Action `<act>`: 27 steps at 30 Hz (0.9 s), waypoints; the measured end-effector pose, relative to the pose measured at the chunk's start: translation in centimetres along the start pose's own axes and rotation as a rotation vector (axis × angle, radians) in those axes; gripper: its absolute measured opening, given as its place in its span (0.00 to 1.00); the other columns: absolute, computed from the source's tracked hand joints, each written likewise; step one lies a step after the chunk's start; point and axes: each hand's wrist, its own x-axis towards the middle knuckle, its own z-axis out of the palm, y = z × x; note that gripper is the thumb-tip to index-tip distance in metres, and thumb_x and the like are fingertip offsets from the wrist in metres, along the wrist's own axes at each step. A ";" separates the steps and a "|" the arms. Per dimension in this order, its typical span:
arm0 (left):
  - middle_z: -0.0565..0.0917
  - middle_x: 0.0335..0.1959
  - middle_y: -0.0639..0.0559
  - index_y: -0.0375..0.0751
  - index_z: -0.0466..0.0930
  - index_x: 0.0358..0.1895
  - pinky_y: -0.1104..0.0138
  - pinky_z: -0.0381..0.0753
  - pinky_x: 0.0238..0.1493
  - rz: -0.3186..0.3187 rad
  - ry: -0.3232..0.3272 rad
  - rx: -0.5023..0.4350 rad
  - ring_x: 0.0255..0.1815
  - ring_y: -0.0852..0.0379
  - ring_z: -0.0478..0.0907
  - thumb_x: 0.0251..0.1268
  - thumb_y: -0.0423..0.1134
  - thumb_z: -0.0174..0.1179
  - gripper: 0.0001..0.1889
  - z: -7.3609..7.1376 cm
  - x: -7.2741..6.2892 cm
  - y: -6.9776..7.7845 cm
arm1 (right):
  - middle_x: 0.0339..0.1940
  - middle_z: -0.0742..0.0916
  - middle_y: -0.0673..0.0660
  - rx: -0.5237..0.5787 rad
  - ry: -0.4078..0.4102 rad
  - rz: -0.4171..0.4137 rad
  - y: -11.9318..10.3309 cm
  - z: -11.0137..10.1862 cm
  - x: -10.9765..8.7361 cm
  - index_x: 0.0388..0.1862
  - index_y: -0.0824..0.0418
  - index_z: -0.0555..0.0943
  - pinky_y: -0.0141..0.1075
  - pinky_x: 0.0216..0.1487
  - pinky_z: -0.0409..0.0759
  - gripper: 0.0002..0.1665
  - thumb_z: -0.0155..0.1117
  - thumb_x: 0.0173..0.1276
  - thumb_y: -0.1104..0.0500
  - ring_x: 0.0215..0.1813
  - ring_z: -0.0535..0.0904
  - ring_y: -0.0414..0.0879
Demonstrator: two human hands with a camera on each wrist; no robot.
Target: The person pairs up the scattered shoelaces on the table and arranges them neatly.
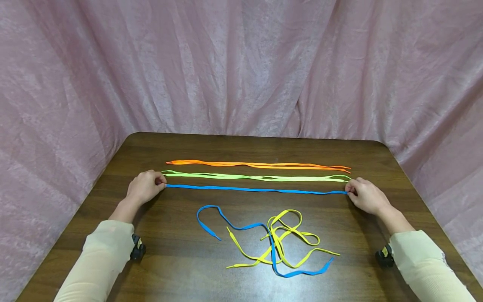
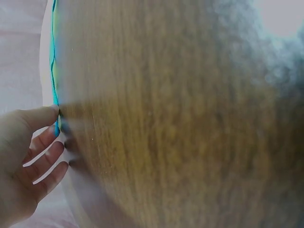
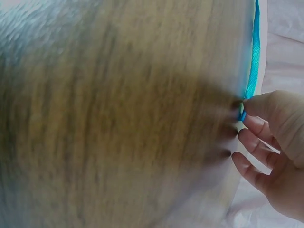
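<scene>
A flat blue shoelace (image 1: 256, 190) runs straight across the table between my two hands. My left hand (image 1: 146, 186) pinches its left end between thumb and finger, and in the left wrist view the blue tip pokes out past the thumb. The other end is pinched by my right hand (image 1: 367, 196), as the right wrist view also shows. Just beyond this lace lie light green laces (image 1: 249, 177), stretched side by side. Farther back, orange laces (image 1: 256, 165) lie in a similar row.
Nearer the front, a second blue shoelace (image 1: 272, 245) curves over tangled yellow laces (image 1: 279, 241). All of them lie on a dark brown wooden table (image 1: 170, 268). A pink curtain (image 1: 234, 67) hangs behind the table and at its sides.
</scene>
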 end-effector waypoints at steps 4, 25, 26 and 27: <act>0.78 0.30 0.50 0.47 0.82 0.31 0.54 0.72 0.29 0.010 0.003 -0.008 0.33 0.49 0.77 0.53 0.39 0.64 0.03 0.0 -0.1 0.1 | 0.26 0.76 0.53 -0.001 0.005 -0.015 -0.1 0.0 -0.1 0.29 0.60 0.77 0.39 0.29 0.70 0.08 0.65 0.50 0.68 0.29 0.71 0.44; 0.79 0.45 0.45 0.44 0.81 0.46 0.46 0.74 0.39 0.067 -0.050 0.013 0.46 0.42 0.77 0.56 0.42 0.63 0.14 -1.6 -1.7 1.6 | 0.38 0.81 0.61 0.000 0.020 -0.031 -1.0 -1.0 -1.0 0.42 0.63 0.79 0.52 0.38 0.76 0.14 0.66 0.54 0.65 0.40 0.79 0.58; 0.79 0.46 0.45 0.44 0.81 0.46 0.46 0.73 0.40 0.074 -0.050 0.014 0.47 0.42 0.77 0.55 0.42 0.63 0.15 -1.7 -1.8 1.8 | 0.38 0.81 0.61 -0.001 0.029 -0.034 -1.1 -1.0 -1.0 0.42 0.63 0.79 0.52 0.38 0.76 0.15 0.66 0.54 0.65 0.41 0.79 0.58; 0.79 0.46 0.45 0.43 0.80 0.46 0.45 0.73 0.41 0.080 -0.050 0.018 0.48 0.42 0.77 0.55 0.43 0.63 0.15 -1.7 -1.9 2.1 | 0.39 0.81 0.61 -0.003 0.038 -0.035 -1.3 -1.1 -1.0 0.43 0.63 0.79 0.52 0.38 0.76 0.15 0.65 0.55 0.64 0.42 0.78 0.58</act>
